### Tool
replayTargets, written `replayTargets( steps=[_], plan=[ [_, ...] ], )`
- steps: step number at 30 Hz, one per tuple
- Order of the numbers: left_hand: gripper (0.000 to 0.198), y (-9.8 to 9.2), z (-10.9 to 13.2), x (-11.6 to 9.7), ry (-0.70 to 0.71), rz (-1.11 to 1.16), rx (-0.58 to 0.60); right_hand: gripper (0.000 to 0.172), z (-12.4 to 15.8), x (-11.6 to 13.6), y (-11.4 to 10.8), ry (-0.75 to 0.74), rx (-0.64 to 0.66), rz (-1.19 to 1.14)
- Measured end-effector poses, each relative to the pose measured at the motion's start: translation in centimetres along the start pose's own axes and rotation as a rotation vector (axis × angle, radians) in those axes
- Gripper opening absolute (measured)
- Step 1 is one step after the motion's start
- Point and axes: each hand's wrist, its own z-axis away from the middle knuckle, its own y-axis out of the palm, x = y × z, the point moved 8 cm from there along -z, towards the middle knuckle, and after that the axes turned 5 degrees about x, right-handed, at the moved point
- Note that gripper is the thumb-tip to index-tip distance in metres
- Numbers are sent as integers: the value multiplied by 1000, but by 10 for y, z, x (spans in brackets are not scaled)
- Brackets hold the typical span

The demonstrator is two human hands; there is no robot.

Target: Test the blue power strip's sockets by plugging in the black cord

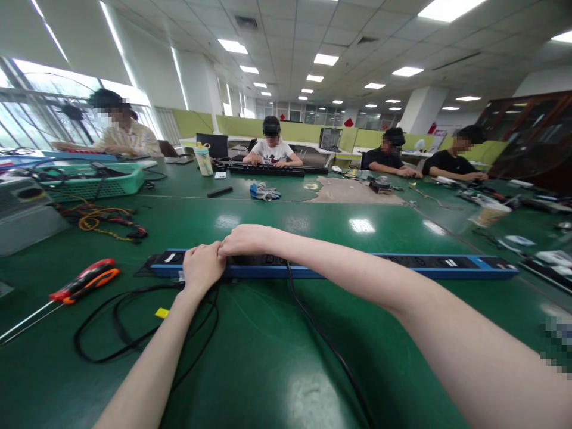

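Note:
A long blue and black power strip [447, 262] with a row of sockets lies across the green table before me. Near its left end, my left hand [203, 268] is closed over the strip. My right hand [248, 240] is closed too, bent over the strip and touching my left hand; its fingertips and whatever they grip are hidden. A black cable [322, 335] runs from the strip's middle towards me. Beside my left forearm, thin black cable lies in loops with a yellow tag [161, 313].
To the left are a red and black screwdriver [84, 283], tangled wires [100, 217], a metal box [31, 217] and a green basket [98, 185]. Beyond the strip lie gloves [264, 191] and a black bar [220, 192]. Several people sit around the table; a plastic cup [491, 213] stands right.

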Motion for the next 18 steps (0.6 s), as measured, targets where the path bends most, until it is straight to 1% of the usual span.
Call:
replayTargets(
  steps=[5,11,15,18],
  plan=[
    [35,-2,1,-2,1,9,12,20,1,3,-1,-23,-47,40],
    [33,-1,1,-1,-15,-4,5,19,-1,6,-1,-40,-29,47],
    [32,1,0,0,2,-3,0,22,-4,7,-1,-44,-52,62],
    [32,3,0,0,9,-23,4,21,-5,8,-1,-49,-46,51]
  ],
)
